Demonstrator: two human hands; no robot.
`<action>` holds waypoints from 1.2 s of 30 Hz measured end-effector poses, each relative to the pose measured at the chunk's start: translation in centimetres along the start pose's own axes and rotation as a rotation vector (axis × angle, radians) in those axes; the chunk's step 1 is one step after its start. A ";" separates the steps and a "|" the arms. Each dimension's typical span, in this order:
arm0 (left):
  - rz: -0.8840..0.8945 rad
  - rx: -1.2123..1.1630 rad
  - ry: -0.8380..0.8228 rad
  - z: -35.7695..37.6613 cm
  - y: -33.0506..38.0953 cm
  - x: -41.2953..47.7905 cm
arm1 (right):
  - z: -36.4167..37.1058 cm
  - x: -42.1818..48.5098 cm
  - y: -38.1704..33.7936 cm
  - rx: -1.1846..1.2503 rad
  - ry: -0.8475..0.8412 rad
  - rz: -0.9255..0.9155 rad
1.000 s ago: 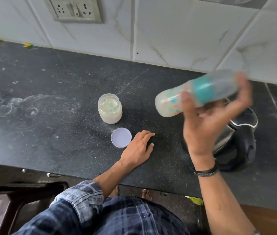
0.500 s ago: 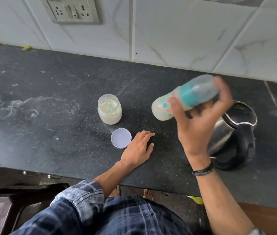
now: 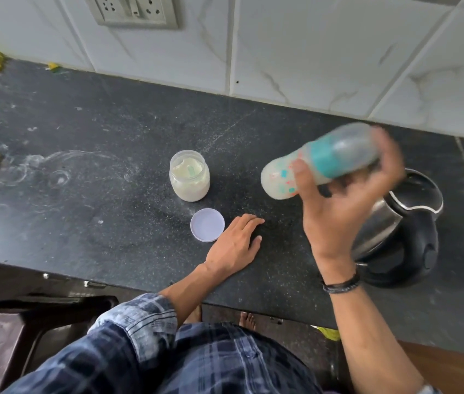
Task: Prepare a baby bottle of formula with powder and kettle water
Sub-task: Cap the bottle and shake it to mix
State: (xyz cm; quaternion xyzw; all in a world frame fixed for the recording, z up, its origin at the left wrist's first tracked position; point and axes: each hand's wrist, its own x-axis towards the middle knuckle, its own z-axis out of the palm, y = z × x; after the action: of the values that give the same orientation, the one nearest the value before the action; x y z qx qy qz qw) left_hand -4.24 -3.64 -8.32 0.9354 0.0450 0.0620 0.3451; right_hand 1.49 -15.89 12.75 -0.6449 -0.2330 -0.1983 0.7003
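Fingers of the right hand (image 3: 347,211) wrap around the baby bottle (image 3: 318,163), holding it in the air on its side above the counter (image 3: 83,223), base toward the jar and capped end toward the wall. The bottle and fingertips are smeared by motion blur, so this reads as the shaking step: powder and water look to be already inside, since the lower half shows a milky, off-white fill, and the teal collar and clear cap are on. The left hand (image 3: 236,245) lies flat and empty, palm down on the counter, fingers spread, just beside the loose lid (image 3: 207,224).

Next, I judge, the mix wants checking for lumps, then the bottle should be stood upright; the grip must stay firm around the collar so the cap does not loosen and leak.

Behind the lid stands the open powder jar (image 3: 189,176), clear plastic, roughly half full of pale powder, with what seems to be a small scoop inside, though that is hard to tell. Its lid needs going back on. Under the right wrist sits the steel kettle (image 3: 404,223) with a black handle; whether any water remains in it cannot be seen.
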 end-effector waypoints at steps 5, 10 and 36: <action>0.016 0.023 0.034 0.0 0.1 0.0 | 0.1 0.7 0.0 0.030 0.089 -0.016; 0.021 0.013 0.026 -0.1 0.2 0.1 | 0.3 0.0 -0.3 0.019 0.082 0.031; 0.031 0.019 0.036 -0.1 0.1 0.0 | 0.0 -0.2 0.3 -0.034 0.131 -0.152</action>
State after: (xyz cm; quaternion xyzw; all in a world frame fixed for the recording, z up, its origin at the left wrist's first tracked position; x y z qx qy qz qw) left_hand -4.22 -3.65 -8.16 0.9379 0.0373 0.0837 0.3345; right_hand 1.46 -15.83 12.41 -0.6231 -0.2316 -0.2964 0.6858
